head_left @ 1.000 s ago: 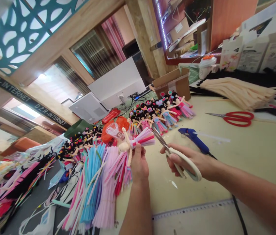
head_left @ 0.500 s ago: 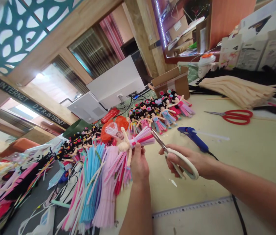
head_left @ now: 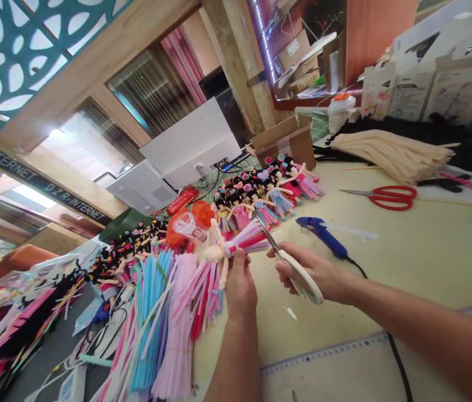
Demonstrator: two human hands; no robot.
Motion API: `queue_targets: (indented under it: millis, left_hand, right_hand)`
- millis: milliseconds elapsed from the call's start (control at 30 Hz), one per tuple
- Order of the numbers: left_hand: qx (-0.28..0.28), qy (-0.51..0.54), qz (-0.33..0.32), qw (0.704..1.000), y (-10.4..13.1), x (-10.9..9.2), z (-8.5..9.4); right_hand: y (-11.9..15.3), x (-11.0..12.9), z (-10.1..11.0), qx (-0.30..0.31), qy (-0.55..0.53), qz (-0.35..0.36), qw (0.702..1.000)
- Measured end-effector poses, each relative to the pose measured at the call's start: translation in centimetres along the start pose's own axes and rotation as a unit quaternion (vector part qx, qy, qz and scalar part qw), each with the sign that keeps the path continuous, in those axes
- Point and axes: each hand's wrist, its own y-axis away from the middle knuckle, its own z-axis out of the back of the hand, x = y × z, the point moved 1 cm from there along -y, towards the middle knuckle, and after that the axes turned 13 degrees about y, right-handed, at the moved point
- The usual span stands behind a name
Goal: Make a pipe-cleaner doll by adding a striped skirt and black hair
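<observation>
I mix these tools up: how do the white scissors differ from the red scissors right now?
The white scissors have pale handles; the red scissors have red ones. The white scissors are in the right hand, while the red scissors lie on the table. The white scissors' blades point at the doll; the red scissors' blades point away from the boxes. Both have metal blades.

A white monitor near a cardboard box; orange-lidded cup near white cartons; pink curtain behind.
</observation>
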Motion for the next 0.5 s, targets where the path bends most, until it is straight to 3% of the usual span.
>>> queue_targets:
  millis: [233, 500]
  left_hand:
    - [0.030, -0.045, -0.015, 0.998, 0.37, 0.27, 0.06]
    - [0.023, -0.015, -0.009, 1.000, 0.45, 0.47, -0.10]
  right_hand:
    - [-0.09, 0.01, -0.10, -0.016, -0.020, -0.007, 1.000]
    - [-0.26, -0.31, -0.19, -0.021, -0.038, -0.007, 0.999]
